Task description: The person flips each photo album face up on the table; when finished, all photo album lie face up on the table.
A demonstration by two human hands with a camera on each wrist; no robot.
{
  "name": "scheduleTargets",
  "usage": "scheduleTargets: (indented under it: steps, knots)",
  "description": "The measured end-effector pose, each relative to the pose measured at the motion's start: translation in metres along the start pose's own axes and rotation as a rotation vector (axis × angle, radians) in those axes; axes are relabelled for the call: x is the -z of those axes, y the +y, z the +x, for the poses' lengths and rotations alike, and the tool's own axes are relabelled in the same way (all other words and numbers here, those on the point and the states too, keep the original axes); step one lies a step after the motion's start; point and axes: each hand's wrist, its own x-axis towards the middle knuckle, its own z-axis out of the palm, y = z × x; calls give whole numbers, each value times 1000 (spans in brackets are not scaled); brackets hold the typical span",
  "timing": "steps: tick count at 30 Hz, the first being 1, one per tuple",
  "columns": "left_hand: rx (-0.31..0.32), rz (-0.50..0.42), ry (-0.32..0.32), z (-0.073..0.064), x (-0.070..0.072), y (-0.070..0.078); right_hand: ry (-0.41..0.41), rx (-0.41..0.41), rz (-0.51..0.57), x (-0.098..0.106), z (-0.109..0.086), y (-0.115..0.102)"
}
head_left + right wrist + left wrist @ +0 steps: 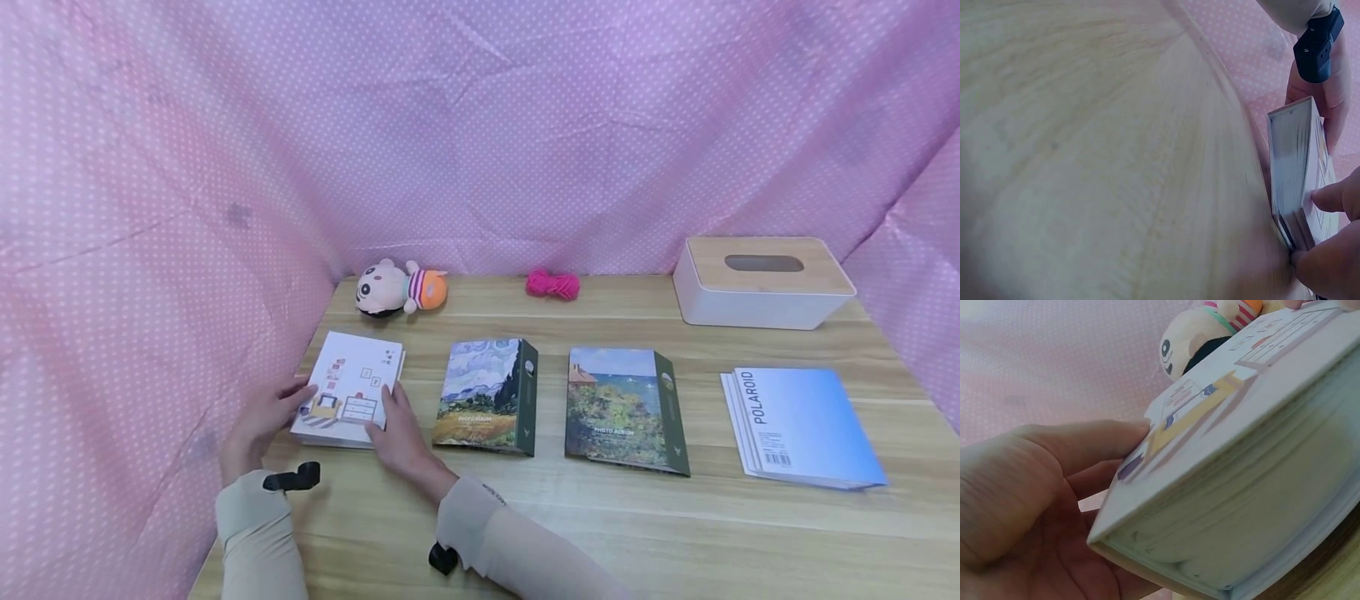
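Note:
A thick white photo album (347,387) with a drawn room on its cover lies at the left of the table. My left hand (262,421) grips its left edge, thumb on the cover; in the left wrist view that hand (1041,494) has its other fingers around the spine side and underneath. At the opposite edge my right hand (401,433) holds the album, thumb on the cover near the drawn dresser. The right wrist view shows the album's page block (1290,162) with the right hand's fingers (1332,265) at its near corner.
Two painted-cover photo albums (480,392) (615,404) lie to the right, then a stack of blue-and-white Polaroid albums (817,425). Behind them are a plush doll (397,287), a pink yarn bundle (552,285) and a wood-topped tissue box (765,304). Pink dotted cloth (480,150) encloses the table.

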Motion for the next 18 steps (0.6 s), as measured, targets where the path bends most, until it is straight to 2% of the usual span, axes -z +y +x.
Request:
scheduleTargets:
  steps: [10, 14, 18]
  knots:
    - [19, -10, 64, 10, -5, -11, -34, -36, -31, -1, -2, -1]
    - [10, -9, 77, 11, -5, -13, -47, -17, -58, 0, -3, -2]
    - [27, -11, 75, 10, -4, -14, -63, 1, -71, 1, -4, -2]
